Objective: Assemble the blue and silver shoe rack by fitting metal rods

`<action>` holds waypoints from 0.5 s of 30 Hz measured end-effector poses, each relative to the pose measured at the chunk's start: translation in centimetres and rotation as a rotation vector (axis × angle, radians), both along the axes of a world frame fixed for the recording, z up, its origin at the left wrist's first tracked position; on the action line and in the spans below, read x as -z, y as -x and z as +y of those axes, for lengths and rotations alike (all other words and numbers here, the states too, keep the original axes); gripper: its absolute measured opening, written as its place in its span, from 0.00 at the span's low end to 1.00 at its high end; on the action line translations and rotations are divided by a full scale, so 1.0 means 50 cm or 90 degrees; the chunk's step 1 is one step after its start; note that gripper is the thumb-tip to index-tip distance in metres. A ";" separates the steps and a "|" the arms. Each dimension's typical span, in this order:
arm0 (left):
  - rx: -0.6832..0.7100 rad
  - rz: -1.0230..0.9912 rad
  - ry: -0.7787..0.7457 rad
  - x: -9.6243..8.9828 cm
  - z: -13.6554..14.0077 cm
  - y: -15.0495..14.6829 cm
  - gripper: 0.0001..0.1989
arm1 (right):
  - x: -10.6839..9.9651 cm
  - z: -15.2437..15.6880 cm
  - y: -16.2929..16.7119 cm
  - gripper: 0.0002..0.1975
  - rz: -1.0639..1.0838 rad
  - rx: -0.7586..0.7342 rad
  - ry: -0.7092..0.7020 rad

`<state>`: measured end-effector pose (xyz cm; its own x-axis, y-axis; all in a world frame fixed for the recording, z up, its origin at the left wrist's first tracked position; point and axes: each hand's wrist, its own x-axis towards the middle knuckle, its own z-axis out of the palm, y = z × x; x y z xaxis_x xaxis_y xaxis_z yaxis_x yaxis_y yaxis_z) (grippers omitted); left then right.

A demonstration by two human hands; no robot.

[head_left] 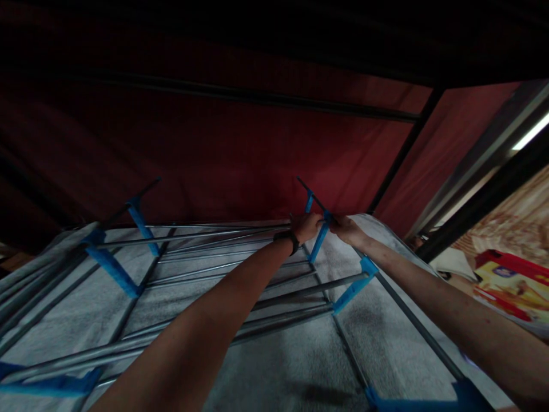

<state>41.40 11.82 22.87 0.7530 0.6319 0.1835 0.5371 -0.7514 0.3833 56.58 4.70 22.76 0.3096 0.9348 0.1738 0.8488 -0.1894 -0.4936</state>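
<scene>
A frame of grey metal tubes joined by blue connectors lies on a light grey, fuzzy blanket. My left hand, with a dark band at the wrist, is closed around the end of a long metal tube, beside a blue connector on the far right part of the frame. Just right of it, my right hand is closed on the side tube at that same connector. Its fingertips are partly hidden. Nearer to me, another blue connector holds several crosswise tubes.
A dark red cloth wall rises behind the frame, crossed by a dark bar. At right stands a dark post. Beyond it lie a red and yellow package and a brown patterned surface. Another blue connector stands at left.
</scene>
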 end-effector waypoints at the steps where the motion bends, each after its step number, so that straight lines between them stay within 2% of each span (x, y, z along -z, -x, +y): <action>1: 0.002 0.001 -0.003 0.000 0.000 0.000 0.17 | 0.001 0.001 0.000 0.11 0.004 0.002 0.001; 8: 0.010 0.018 -0.024 0.006 0.001 -0.003 0.17 | -0.001 -0.001 -0.002 0.11 -0.004 0.009 -0.020; 15: 0.003 0.030 -0.042 0.004 -0.002 0.000 0.16 | -0.014 -0.004 0.013 0.12 -0.063 0.016 0.024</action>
